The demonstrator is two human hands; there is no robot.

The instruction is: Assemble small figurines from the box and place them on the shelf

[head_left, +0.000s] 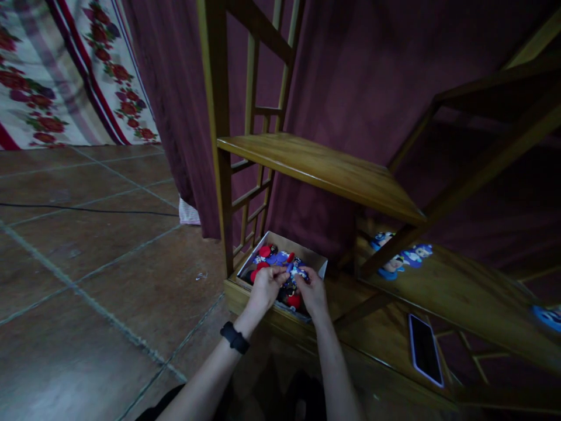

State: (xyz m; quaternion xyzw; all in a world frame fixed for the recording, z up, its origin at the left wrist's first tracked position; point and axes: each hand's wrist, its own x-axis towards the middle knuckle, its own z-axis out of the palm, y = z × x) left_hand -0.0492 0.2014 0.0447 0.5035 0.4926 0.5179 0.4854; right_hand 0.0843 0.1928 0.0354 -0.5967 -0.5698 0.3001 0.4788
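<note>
A cardboard box (313, 262) with pale walls stands on the lowest shelf, filled with small flat pieces in red, purple, blue and black. Over its contents, my left hand (268, 285) and my right hand (312, 290) come together from either side. Between their pinched fingertips is a small blue-and-white figure piece (298, 272), much like the cartoon cutouts on the shelf to the right. Its details are too small to make out, and the fingers partly cover it. A black band (235, 338) circles my left wrist.
A wooden shelf board (315, 166) juts out above the box, beside an upright post (216, 146). Blue-and-white cartoon cutouts (416, 255) lie on a shelf at right. A phone (426, 349) rests on the lower board. A dark cable (87, 209) crosses the tiled floor.
</note>
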